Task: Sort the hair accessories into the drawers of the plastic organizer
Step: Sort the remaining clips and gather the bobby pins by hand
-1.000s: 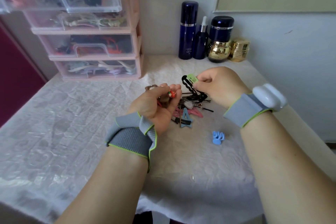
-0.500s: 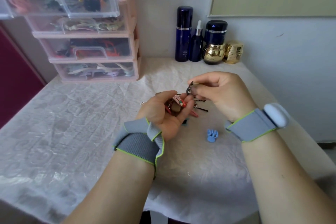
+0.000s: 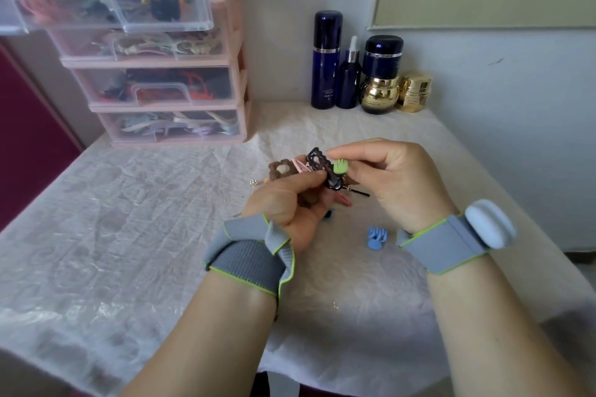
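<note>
Head view: the left hand (image 3: pixel 290 203) grips a bunch of hair clips (image 3: pixel 290 169), fingers curled round them, above the table (image 3: pixel 129 235). The right hand (image 3: pixel 383 177) pinches a small green claw clip (image 3: pixel 340 167) and touches a black scalloped clip (image 3: pixel 322 171). A blue claw clip (image 3: pixel 376 237) lies on the cloth between the wrists. The plastic organizer (image 3: pixel 240 74) stands at rear left, top drawer (image 3: pixel 122 6) pulled out.

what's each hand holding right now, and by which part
Left hand grips a bunch of clips, the black scalloped clip by its lower end. Right hand pinches a small green claw clip.
</note>
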Demonstrator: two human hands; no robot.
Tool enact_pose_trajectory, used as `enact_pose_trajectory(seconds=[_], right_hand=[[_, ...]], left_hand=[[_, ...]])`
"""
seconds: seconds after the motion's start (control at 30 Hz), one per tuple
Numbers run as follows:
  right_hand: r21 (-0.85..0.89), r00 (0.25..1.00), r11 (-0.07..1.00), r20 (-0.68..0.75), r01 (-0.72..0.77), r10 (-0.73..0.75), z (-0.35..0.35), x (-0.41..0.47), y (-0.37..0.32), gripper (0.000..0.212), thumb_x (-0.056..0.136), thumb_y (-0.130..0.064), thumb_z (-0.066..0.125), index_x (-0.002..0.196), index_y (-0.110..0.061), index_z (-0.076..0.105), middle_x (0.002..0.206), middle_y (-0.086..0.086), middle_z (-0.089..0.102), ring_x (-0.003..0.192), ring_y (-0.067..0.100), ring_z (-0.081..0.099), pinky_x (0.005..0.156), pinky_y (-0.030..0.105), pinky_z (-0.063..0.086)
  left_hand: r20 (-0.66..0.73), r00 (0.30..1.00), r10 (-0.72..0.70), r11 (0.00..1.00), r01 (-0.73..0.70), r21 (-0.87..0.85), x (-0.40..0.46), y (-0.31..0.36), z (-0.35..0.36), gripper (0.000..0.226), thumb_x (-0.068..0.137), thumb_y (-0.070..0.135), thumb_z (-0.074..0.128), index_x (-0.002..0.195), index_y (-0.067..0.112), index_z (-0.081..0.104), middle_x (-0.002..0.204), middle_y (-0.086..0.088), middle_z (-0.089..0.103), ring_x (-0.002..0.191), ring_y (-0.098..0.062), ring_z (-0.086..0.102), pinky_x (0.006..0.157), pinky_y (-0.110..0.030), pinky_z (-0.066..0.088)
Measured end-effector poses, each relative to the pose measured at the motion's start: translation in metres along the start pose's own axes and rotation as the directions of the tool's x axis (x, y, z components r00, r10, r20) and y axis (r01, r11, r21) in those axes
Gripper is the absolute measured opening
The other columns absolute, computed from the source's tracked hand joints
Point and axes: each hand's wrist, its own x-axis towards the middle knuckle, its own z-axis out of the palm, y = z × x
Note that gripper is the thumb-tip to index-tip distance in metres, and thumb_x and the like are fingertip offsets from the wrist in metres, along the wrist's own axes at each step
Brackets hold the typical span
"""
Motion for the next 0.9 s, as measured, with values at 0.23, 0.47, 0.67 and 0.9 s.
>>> enact_pose_trajectory(seconds=[0.23,0.47,0.67,0.9], right_hand=[[-0.236,0.995,0.971,-0.082,0.037,-0.058,0.007,-0.001,0.001,0.023,0.084,-0.008,0.062,0.098,-0.024,0.072,0.083,-0.014,0.053,0.077,0.000,0.055,0.073,0.004,0.041],[-0.329,0.996,0.942,0.082,0.062,-0.037,0.003,-0.007,-0.004,0.027,0.088,-0.004,0.056,0.102,-0.021,0.071,0.091,-0.006,0.058,0.083,0.004,0.055,0.072,0.001,0.041],[-0.270,1.000,0.963,0.020,-0.013,0.019,-0.001,-0.012,-0.001,0.024,0.087,-0.008,0.058,0.103,-0.020,0.070,0.089,-0.006,0.065,0.080,0.008,0.062,0.071,0.002,0.042],[-0.211,0.996,0.975,-0.056,-0.073,0.062,-0.009,-0.024,0.002,0.024,0.081,-0.013,0.066,0.102,-0.025,0.068,0.088,-0.008,0.063,0.070,0.001,0.052,0.067,0.008,0.042]], left_hand=[[0.035,0.999,-0.036,0.999,0.037,-0.019,-0.004,-0.002,0.000,0.020,0.088,-0.005,0.048,0.071,0.002,0.054,0.056,-0.010,0.061,0.039,-0.015,0.061,0.042,-0.031,0.054],[0.090,0.993,-0.078,0.996,0.081,-0.027,-0.004,-0.003,-0.002,0.029,0.091,0.021,0.053,0.110,-0.002,0.055,0.102,-0.019,0.062,0.080,-0.025,0.061,0.052,-0.034,0.057],[0.043,0.999,-0.014,0.999,0.016,-0.031,-0.011,-0.011,0.004,0.030,0.085,-0.014,0.049,0.061,0.003,0.051,0.042,-0.005,0.058,0.038,-0.012,0.059,0.045,-0.031,0.054],[0.025,0.999,-0.029,0.998,0.030,-0.047,-0.008,-0.011,0.004,0.025,0.087,-0.016,0.042,0.072,0.001,0.051,0.056,-0.013,0.061,0.059,-0.019,0.059,0.044,-0.029,0.054]])
